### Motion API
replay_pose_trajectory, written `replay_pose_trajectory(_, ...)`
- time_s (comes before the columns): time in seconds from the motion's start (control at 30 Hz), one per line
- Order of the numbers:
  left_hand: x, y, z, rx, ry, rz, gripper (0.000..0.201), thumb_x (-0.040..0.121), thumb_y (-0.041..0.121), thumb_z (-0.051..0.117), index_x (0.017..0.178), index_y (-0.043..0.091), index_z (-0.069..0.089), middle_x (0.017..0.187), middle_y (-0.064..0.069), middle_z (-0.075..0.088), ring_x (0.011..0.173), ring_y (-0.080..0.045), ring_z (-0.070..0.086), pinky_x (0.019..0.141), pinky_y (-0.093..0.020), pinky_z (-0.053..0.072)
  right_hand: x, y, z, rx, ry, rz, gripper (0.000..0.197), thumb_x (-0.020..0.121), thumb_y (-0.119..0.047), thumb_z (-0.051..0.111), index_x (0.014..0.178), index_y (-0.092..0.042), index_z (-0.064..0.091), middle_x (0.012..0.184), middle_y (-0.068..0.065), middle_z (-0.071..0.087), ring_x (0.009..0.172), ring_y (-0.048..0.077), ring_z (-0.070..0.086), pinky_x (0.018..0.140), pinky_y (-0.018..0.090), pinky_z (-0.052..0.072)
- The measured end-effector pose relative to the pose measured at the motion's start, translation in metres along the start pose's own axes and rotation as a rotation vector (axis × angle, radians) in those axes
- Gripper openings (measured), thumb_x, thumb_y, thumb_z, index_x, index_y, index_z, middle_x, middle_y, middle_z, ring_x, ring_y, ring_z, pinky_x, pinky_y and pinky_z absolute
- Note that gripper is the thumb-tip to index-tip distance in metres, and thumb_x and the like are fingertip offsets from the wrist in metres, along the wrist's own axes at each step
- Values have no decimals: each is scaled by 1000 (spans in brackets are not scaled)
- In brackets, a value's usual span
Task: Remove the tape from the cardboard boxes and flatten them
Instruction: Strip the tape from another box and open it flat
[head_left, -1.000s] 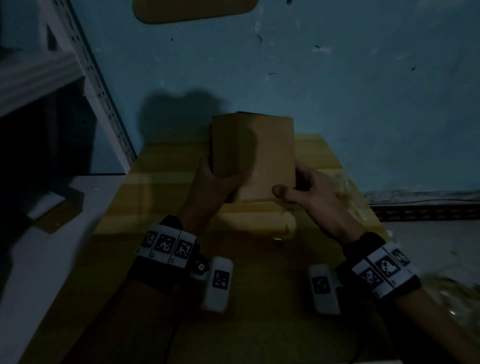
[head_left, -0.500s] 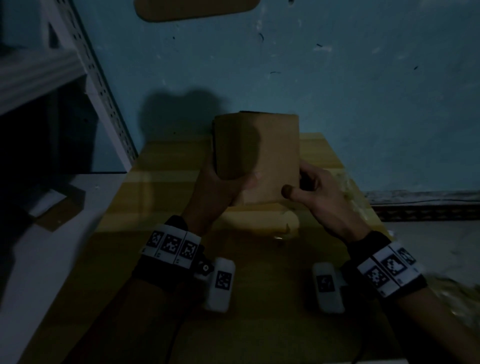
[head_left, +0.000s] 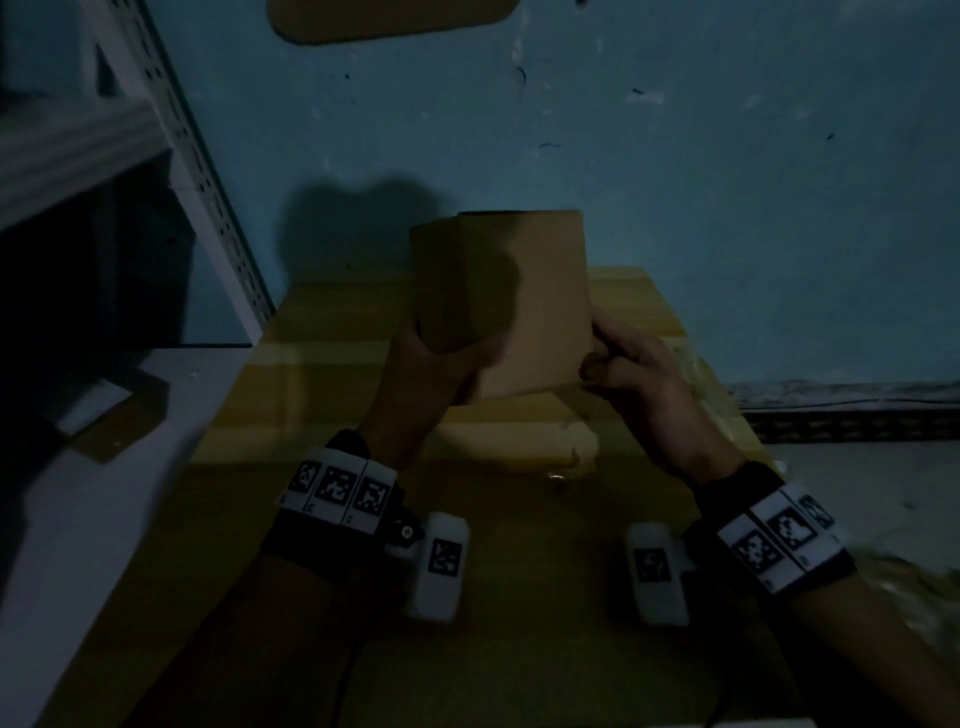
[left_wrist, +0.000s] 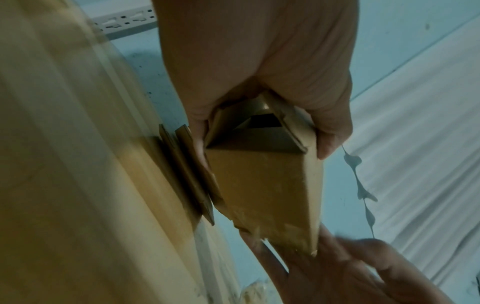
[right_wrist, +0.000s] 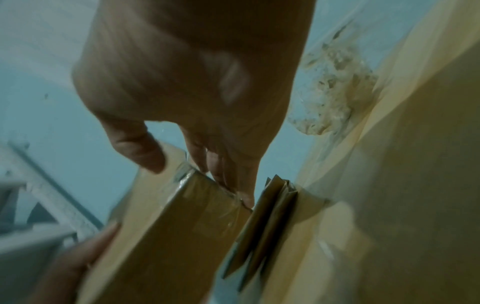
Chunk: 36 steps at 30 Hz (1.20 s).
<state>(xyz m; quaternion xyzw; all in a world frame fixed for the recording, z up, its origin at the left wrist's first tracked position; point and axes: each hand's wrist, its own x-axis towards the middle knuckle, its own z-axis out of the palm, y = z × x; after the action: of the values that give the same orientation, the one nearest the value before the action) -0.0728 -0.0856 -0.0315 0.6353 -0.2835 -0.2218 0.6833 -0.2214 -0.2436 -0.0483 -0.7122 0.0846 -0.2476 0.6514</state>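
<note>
Pretty dim room, with a blue wall (head_left: 727, 182) behind and a big flat sheet of cardboard (head_left: 322, 597) spread out as the work surface. A small cardboard box (head_left: 524, 306) is held upright in the air above the far half of that sheet, roughly over its middle, not touching it.

The box is gripped by the left hand (head_left: 436, 369) at its lower left corner, fingers and thumb wrapped around it; in the left wrist view an open triangular gap can be seen at the end of the box (left_wrist: 265, 185) under that hand. The right edge is pinched by the right hand (head_left: 639, 374), thumb on the near face and fingers tucked behind. Clear tape (right_wrist: 207, 197) is seen shining along that side of the box in the right wrist view, right where the fingertips (right_wrist: 244, 197) are pressed.

A few folded flat cardboard pieces (right_wrist: 265, 222) are stood on edge at the far end of the sheet, against the wall. A crumpled wad of removed tape (right_wrist: 330, 96) is seen off the right edge, and a perforated metal shelf upright (head_left: 208, 171) off to the left.
</note>
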Motion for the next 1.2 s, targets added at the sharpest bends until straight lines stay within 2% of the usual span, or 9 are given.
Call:
replay_pose_trajectory(0.1, -1, 0, 0, -23, 23, -14, 84, 60, 35, 88, 135, 18, 53, 114, 0, 68, 96, -16, 67, 60, -23, 57, 0, -4, 4, 9, 35, 15, 54, 99, -14, 63, 151, -12, 46, 130, -1, 70, 118, 15, 67, 92, 27, 55)
replay_pose_trajectory(0.2, 1, -3, 2, -1, 30, -11, 79, 65, 26, 87, 136, 16, 53, 120, -2, 68, 98, -15, 67, 63, -20, 55, 0, -2, 9, -18, 91, 17, 62, 89, -13, 73, 146, -10, 51, 123, 2, 74, 113, 17, 71, 90, 29, 59)
replay_pose_trajectory(0.3, 2, -5, 3, 6, 39, 17, 87, 61, 30, 90, 138, 17, 52, 123, -1, 67, 106, -16, 67, 72, -23, 58, 3, 1, 8, -3, 145, 45, 57, 87, -7, 74, 140, -7, 55, 117, 4, 76, 107, 18, 73, 85, 29, 60)
replay_pose_trajectory(0.43, 3, -5, 2, -8, 71, 47, 96, 53, 37, 88, 139, 18, 50, 124, 0, 65, 108, -18, 66, 69, -23, 57, 5, 2, 4, -42, 236, 53, 51, 80, -6, 81, 127, -8, 63, 107, 4, 77, 96, 15, 75, 79, 26, 59)
replay_pose_trajectory(0.57, 5, -11, 5, 96, 132, 108, 92, 57, 33, 95, 137, 21, 51, 125, 6, 64, 109, -10, 64, 81, -31, 57, 5, 7, 1, -253, 320, 35, 38, 76, -16, 88, 98, -1, 62, 87, 3, 66, 75, 7, 64, 63, 17, 53)
replay_pose_trajectory(0.7, 6, -13, 9, 163, 171, 132, 89, 55, 40, 94, 131, 25, 50, 122, 13, 62, 107, -4, 61, 85, -30, 55, 5, 8, 0, -272, 326, 91, 32, 78, -19, 88, 88, 2, 65, 74, 3, 66, 59, 7, 60, 50, 17, 48)
replay_pose_trajectory(0.93, 5, -14, 12, 210, 176, 157, 89, 59, 33, 94, 133, 22, 46, 118, 16, 59, 107, -4, 60, 86, -31, 54, 1, 4, 4, -304, 313, 123, 20, 84, -16, 83, 80, -4, 68, 56, -5, 67, 48, 6, 59, 46, 17, 45)
replay_pose_trajectory(1.07, 5, -14, 12, 206, 171, 145, 88, 59, 35, 94, 132, 25, 47, 114, 20, 58, 103, 2, 58, 84, -30, 54, 1, 2, 6, -226, 278, 143, 15, 88, -10, 77, 83, 3, 71, 61, 4, 71, 49, 12, 60, 47, 19, 46)
replay_pose_trajectory(1.2, 5, -13, 13, 169, 171, 140, 84, 59, 33, 94, 128, 26, 47, 115, 18, 60, 103, 3, 59, 81, -25, 53, 2, 2, 7, -150, 237, 171, 11, 91, -6, 72, 81, -3, 72, 66, 6, 73, 53, 12, 62, 50, 18, 48)
